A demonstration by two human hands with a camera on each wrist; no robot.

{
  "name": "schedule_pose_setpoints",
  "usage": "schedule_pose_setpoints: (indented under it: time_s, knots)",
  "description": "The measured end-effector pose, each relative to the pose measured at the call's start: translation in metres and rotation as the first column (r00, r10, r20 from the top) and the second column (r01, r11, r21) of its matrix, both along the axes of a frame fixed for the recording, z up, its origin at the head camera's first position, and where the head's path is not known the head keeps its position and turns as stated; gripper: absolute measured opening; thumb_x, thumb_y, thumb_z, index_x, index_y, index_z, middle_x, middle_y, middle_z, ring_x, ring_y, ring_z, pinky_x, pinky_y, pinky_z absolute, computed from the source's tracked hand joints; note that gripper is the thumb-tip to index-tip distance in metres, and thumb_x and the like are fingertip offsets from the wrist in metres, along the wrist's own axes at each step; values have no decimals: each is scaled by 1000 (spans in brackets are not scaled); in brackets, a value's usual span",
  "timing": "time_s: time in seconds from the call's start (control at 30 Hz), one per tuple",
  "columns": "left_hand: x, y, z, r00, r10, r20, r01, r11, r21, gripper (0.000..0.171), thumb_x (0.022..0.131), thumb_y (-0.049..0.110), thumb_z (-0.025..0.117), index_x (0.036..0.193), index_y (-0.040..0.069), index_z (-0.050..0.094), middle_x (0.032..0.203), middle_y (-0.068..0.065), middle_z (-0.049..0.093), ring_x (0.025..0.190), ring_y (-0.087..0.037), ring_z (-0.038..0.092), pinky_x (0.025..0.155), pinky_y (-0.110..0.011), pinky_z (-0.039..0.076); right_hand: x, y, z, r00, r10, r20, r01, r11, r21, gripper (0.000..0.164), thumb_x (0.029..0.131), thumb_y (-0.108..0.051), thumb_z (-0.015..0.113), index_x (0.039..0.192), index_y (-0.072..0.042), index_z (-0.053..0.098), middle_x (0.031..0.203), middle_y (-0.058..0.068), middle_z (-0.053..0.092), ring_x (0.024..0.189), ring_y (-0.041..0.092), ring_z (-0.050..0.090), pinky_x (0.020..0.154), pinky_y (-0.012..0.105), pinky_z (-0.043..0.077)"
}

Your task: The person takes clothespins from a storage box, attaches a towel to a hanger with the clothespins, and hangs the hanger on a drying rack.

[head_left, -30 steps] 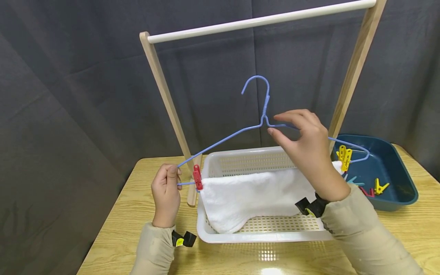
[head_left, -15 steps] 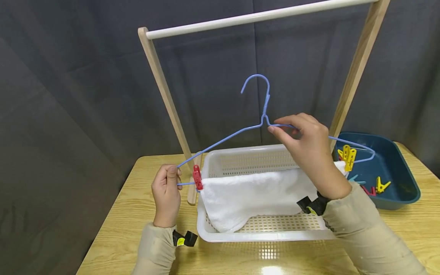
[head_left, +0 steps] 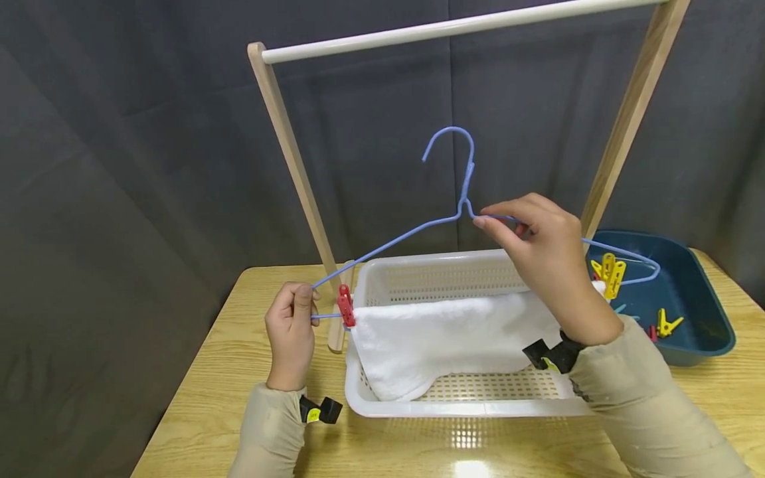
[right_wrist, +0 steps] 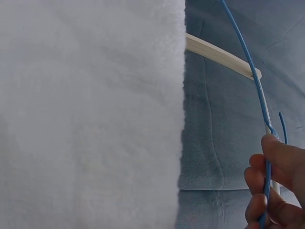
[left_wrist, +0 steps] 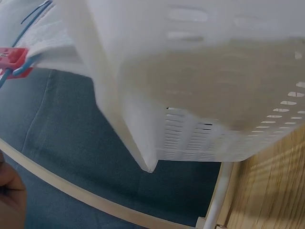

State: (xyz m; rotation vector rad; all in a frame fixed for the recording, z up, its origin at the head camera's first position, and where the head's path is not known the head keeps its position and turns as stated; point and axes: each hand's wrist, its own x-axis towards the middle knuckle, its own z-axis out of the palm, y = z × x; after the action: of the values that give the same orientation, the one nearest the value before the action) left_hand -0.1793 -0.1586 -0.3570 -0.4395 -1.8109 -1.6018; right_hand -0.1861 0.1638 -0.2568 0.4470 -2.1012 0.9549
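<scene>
A blue wire hanger (head_left: 406, 234) is held up over a white basket. My left hand (head_left: 291, 332) grips its left corner, thumb on top. The right hand (head_left: 546, 255) pinches the hanger's right shoulder just beside the neck, thumb and fingers on the wire (right_wrist: 267, 164) in the right wrist view. A white towel (head_left: 442, 338) hangs folded over the lower bar. One red clothespin (head_left: 345, 305) fastens its left end, and a yellow clothespin (head_left: 614, 277) sits at the right end. The right forearm covers part of the towel.
Under the towel stands the perforated white basket (head_left: 478, 408) on a wooden table (head_left: 209, 372). Behind rises a wooden rack with a white rod (head_left: 454, 28). A dark blue tub (head_left: 711, 312) at right holds several loose clothespins, among them a yellow clothespin (head_left: 666, 324).
My right thumb and fingers, apart beside the hanger one second ago, have closed on its shoulder near the neck. The left hand keeps its grip; the hanger has shifted slightly right in the view.
</scene>
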Motion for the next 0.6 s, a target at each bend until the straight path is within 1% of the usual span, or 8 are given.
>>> schedule_pose_setpoints:
  time_s: [0.17, 0.27, 0.33, 0.43, 0.47, 0.53, 0.6]
  knots:
    - [-2, 1, -1, 998, -17, 64, 15, 999, 33, 33, 106, 14, 55, 85, -11, 61, 64, 1, 51, 55, -3, 48, 53, -14, 46, 1, 3, -2, 1000, -8, -6, 8, 1000, -20, 11, 84, -10, 84, 93, -4, 80, 81, 6, 70, 67, 5, 46, 59, 15, 35]
    - [-4, 2, -1, 993, -51, 109, 45, 997, 58, 32, 107, 12, 53, 87, -11, 60, 64, -1, 51, 55, -4, 49, 54, -15, 46, 1, 7, -2, 1000, -12, -6, 12, 1000, -27, 10, 84, -9, 84, 92, -4, 80, 80, 5, 69, 66, 5, 45, 58, 16, 34]
    - [-5, 3, -1, 984, -84, 157, 70, 993, 91, 33, 107, 14, 52, 88, -12, 58, 67, -4, 52, 57, -4, 50, 55, -15, 46, 2, 9, -2, 1000, -15, -2, 15, 1000, -26, 10, 84, -9, 84, 91, -3, 80, 79, 5, 68, 66, 5, 44, 58, 16, 33]
    - [-6, 4, -1, 967, -128, 222, 99, 986, 137, 39, 108, 20, 51, 89, -14, 56, 70, -3, 54, 58, -4, 52, 57, -15, 45, 4, 13, -1, 1000, -12, -6, 12, 1000, -23, 9, 83, -7, 84, 90, -2, 79, 77, 5, 67, 65, 4, 43, 57, 17, 32]
    - [-7, 5, -2, 961, -139, 238, 106, 984, 145, 42, 108, 23, 51, 90, -14, 56, 71, 0, 55, 59, -4, 53, 57, -15, 45, 4, 14, -1, 1000, -11, -5, 11, 1000, -21, 9, 83, -6, 84, 90, -2, 79, 76, 5, 66, 65, 4, 42, 56, 17, 31]
    - [-8, 5, -3, 953, -157, 259, 120, 981, 151, 45, 109, 26, 49, 90, -14, 55, 73, 2, 57, 60, -5, 53, 58, -16, 44, 5, 16, 0, 1000, -8, -8, 7, 1000, -17, 9, 82, -5, 84, 89, -1, 80, 75, 4, 65, 64, 4, 41, 56, 17, 31]
    - [-8, 6, -4, 943, -172, 283, 131, 979, 158, 45, 110, 29, 47, 90, -10, 56, 76, 2, 58, 62, -5, 53, 59, -16, 44, 6, 17, 1, 1000, 2, -7, -2, 1000, -13, 9, 81, -4, 84, 89, -2, 80, 74, 3, 65, 63, 5, 41, 55, 18, 30]
